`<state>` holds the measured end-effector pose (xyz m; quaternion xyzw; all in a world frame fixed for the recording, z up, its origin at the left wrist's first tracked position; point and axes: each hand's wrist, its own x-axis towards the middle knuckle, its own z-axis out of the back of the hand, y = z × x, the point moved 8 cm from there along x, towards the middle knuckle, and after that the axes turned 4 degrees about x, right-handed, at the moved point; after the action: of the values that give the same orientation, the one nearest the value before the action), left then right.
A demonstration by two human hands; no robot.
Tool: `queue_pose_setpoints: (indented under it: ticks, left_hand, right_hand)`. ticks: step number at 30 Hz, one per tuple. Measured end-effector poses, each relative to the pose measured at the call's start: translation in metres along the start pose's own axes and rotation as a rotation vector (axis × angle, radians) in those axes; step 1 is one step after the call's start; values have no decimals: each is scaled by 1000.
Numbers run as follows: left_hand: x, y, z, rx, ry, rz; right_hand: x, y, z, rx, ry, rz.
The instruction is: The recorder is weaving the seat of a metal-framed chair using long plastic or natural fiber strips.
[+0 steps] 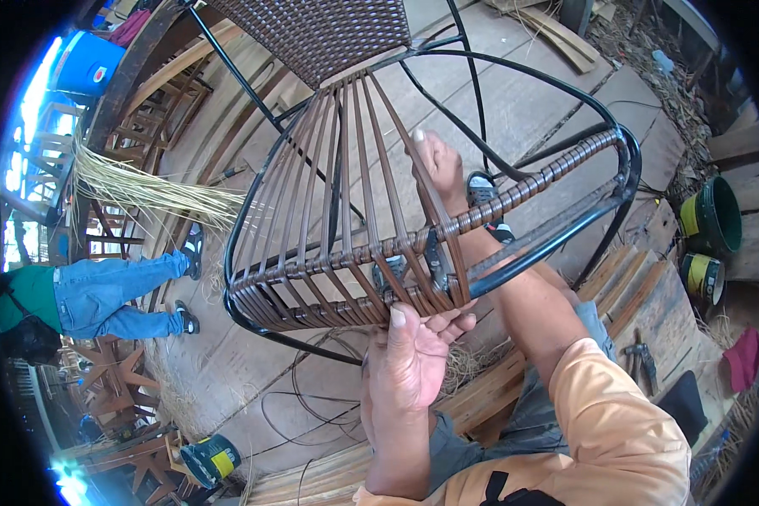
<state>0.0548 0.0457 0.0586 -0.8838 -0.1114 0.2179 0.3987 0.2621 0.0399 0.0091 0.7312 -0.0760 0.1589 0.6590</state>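
A chair with a black tubular metal frame (pixel 240 228) stands before me, its seat partly strung with long brown woven strands (pixel 356 169). More strand is coiled tightly around the right part of the front rail (pixel 557 171). My right hand (pixel 440 169) reaches under that rail into the seat opening, its fingers closed around the rightmost brown strand (pixel 396 122). Palm up, my left hand (pixel 413 358) is at the lower front edge, thumb apart and fingertips by the wrapped strands (pixel 434 295). The finished backrest weave (pixel 329 34) is at the top.
A loose coil of strand (pixel 299 413) lies on the floor. At left are a bundle of pale strips (pixel 152 190) and a person in jeans (pixel 114 295). Pliers (pixel 641 363) rest on boards at right, near green buckets (pixel 717 215). Another bucket (pixel 211 460) lies lower left.
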Motion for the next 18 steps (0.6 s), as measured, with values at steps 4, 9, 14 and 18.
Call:
queue_pose_setpoints:
  ticks: [4,9,14,18]
  left_hand:
    - [8,4,-1,-79,61,-54]
    - [13,0,6,-90,121,-67]
    - [18,-1,-5,-91,157,-17]
    - [23,-4,-15,-111,181,-8]
  right_hand:
    - [10,19,18,-28,71,-117]
    - [-97,32,84,-593,568,-279]
    - [-90,168,114,243,467,-586]
    - [-74,155,68,205,516,-819]
